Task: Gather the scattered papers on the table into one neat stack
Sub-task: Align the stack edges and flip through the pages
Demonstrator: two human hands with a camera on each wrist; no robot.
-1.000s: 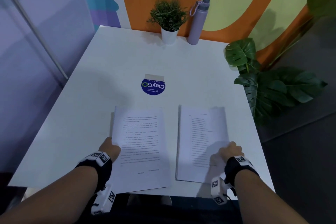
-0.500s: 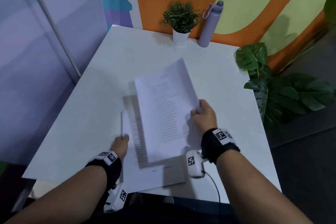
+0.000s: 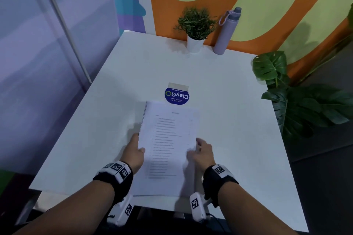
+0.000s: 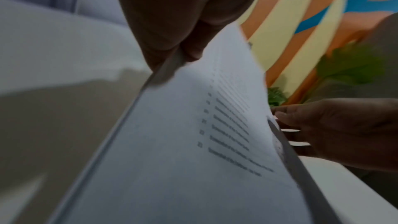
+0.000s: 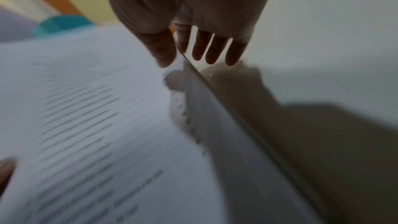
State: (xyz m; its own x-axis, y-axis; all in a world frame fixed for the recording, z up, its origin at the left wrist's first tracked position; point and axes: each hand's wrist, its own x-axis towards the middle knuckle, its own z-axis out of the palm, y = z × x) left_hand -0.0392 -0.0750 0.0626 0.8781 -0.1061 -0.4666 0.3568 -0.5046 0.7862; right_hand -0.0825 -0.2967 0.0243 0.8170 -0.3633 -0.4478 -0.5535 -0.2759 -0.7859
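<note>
One stack of white printed papers (image 3: 168, 147) sits near the front middle of the white table (image 3: 238, 120), its far end lifted off the surface. My left hand (image 3: 136, 151) grips the stack's left edge, thumb on top, fingers under it. My right hand (image 3: 201, 150) holds the right edge, thumb on the top sheet. In the left wrist view the paper stack (image 4: 183, 134) runs from my left hand (image 4: 183, 55) down the frame. The right wrist view is blurred: my right hand (image 5: 183, 57) pinches the paper (image 5: 96, 117), thumb above and fingers below.
A blue round sticker (image 3: 176, 96) lies just beyond the stack. A small potted plant (image 3: 194, 28) and a lilac bottle (image 3: 226, 30) stand at the table's far edge. Large green leaves (image 3: 298, 97) hang beside the right edge. A wall runs along the left.
One second ago two piles lay side by side. My right hand carried the right pile over the left one. Now both hands hold the merged stack by its sides.
</note>
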